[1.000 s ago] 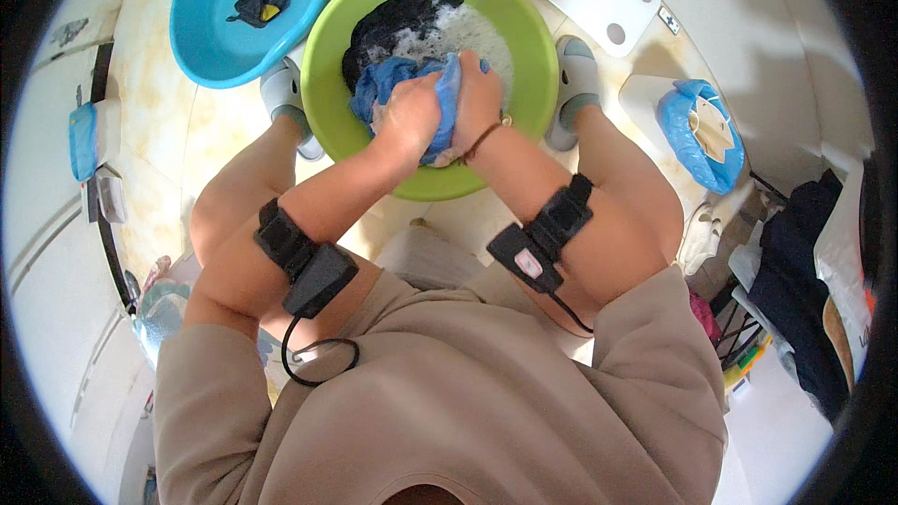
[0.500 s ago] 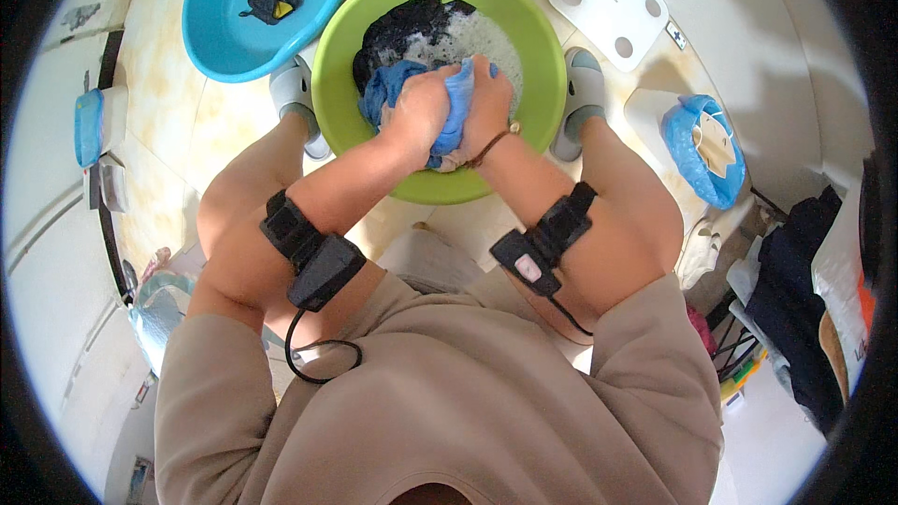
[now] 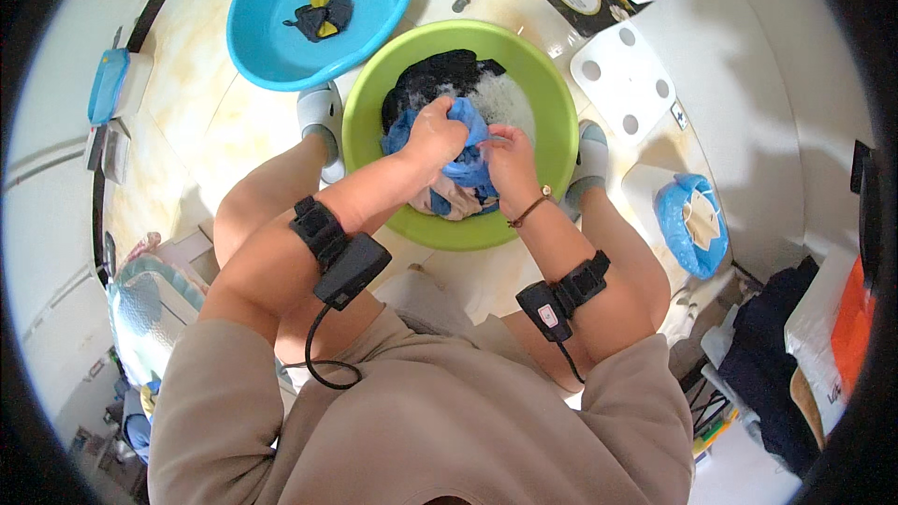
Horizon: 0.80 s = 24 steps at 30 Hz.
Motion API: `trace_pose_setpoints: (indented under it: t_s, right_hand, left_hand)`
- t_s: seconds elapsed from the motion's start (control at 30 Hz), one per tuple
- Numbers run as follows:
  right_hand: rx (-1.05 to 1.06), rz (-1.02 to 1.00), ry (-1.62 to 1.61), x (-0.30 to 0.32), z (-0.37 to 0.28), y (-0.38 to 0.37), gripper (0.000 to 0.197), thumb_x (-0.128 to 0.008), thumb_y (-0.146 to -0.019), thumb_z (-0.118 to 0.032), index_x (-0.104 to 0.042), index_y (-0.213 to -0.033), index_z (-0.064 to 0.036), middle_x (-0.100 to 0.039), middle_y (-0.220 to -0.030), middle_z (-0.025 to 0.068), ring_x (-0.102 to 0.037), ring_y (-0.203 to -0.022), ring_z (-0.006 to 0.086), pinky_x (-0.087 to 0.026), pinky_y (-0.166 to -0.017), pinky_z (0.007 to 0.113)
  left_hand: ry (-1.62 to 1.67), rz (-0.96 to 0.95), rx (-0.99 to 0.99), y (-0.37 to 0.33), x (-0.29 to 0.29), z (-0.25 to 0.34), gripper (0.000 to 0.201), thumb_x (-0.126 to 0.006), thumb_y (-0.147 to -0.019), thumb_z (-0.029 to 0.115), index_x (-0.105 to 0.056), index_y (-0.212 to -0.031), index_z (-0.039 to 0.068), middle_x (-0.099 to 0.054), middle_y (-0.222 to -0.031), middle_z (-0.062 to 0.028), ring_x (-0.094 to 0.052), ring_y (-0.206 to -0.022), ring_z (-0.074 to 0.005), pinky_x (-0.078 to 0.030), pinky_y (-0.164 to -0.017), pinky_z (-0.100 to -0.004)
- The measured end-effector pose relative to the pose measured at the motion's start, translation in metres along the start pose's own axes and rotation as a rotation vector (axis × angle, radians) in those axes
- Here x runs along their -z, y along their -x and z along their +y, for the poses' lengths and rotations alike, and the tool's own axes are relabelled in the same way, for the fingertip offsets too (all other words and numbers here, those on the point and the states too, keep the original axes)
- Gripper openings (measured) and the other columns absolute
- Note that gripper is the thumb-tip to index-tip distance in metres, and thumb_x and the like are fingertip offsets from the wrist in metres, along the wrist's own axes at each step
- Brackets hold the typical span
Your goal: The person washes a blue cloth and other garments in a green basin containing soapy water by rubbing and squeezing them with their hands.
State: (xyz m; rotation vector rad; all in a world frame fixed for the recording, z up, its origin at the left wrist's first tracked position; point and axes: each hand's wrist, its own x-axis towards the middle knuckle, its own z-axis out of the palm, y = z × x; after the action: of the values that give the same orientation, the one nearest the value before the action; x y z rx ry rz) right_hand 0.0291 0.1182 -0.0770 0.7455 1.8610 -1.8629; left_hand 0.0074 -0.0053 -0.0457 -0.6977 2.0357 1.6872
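Note:
A wet blue cloth (image 3: 470,120) is held up over a green basin (image 3: 554,98). My left hand (image 3: 437,137) is closed round its left part. On the other side, my right hand (image 3: 511,164) pinches the cloth's edge between thumb and fingers. Below, more blue fabric and a beige cloth (image 3: 456,201) lie in the basin's near part. A black cloth (image 3: 432,78) rests at its far left, with white suds (image 3: 505,101) beside it. My hands partly hide the laundry.
A blue basin (image 3: 379,5) at far left holds a black-and-yellow cloth (image 3: 323,15). Right of the green basin lie a white panel with grey discs (image 3: 622,82) and a bin with a blue bag (image 3: 668,223). My slippered feet flank the green basin; dark clothing (image 3: 772,355) hangs lower right.
My hands were pressed together round the bunched blue cloth; now they have moved apart and the cloth is loosened between them. The view has shifted, so the basins appear lower and farther right.

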Motion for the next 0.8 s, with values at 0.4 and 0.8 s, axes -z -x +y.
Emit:
trace_pose_setpoints:
  t_s: [0.4,0.8]
  right_hand:
    - [0.214,-0.109,0.334,0.017,0.029,-0.038,0.046,-0.06,-0.063,0.009,-0.05,-0.107,-0.0006,-0.058,-0.101,0.0135,-0.057,-0.091,0.0223,-0.046,-0.077,0.032]
    - [0.371,-0.527,0.03,0.019,0.022,-0.047,0.04,-0.05,-0.089,-0.017,-0.039,-0.126,-0.0061,-0.047,-0.123,0.0061,-0.045,-0.112,0.0182,-0.038,-0.095,0.032]
  left_hand:
    - [-0.106,0.107,-0.223,0.006,-0.008,0.006,0.019,-0.047,-0.071,0.0,-0.057,-0.087,-0.001,-0.059,-0.08,-0.0171,-0.058,-0.076,-0.0267,-0.044,-0.065,-0.0345]
    - [0.395,-0.479,-0.168,0.035,0.019,0.064,0.03,-0.044,-0.059,-0.008,-0.057,-0.084,0.002,-0.056,-0.076,-0.001,-0.052,-0.069,-0.009,-0.042,-0.061,-0.022]
